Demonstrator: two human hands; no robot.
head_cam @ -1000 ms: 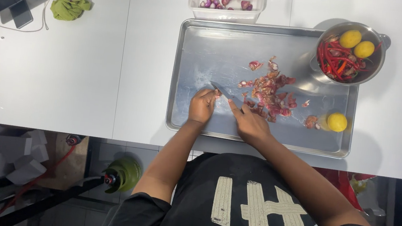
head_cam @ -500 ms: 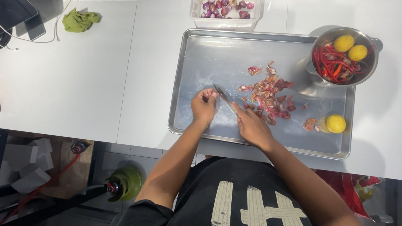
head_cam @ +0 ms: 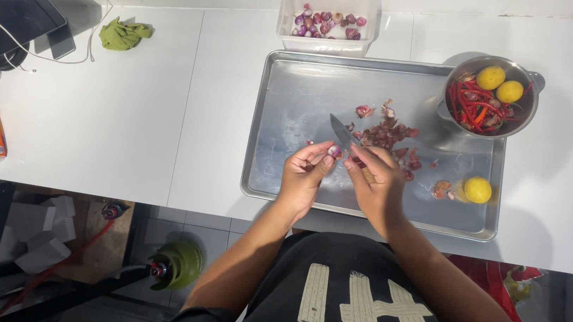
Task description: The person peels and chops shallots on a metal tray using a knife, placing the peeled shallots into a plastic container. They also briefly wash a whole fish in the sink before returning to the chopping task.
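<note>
Head view, looking straight down: you're working over the big metal tray (head_cam: 284, 182), and everything here is placed off that tray. Your left hand (head_cam: 305, 173) is sitting over the tray's near-middle, fingertips pinched together on a small purple shallot (head_cam: 334, 150). Your right hand (head_cam: 374, 181) is just beside it, fingers curled shut around the handle of a knife (head_cam: 341, 130), blade pointing up and away toward the tray's centre. The pile of peels (head_cam: 390, 133) is lying just past the blade.

My read on the shallot: it's looking tiny, light and firm, with papery skin that's probably going slick once it's nicked, so it's wanting a fingertip pinch at the ends rather than a full grip.

A lemon (head_cam: 477, 189) is resting at the tray's right side, the metal bowl (head_cam: 448, 103) of chillies and lemons is sitting on its far right corner, and a clear tub (head_cam: 324, 41) of shallots is standing just beyond its far edge.
</note>
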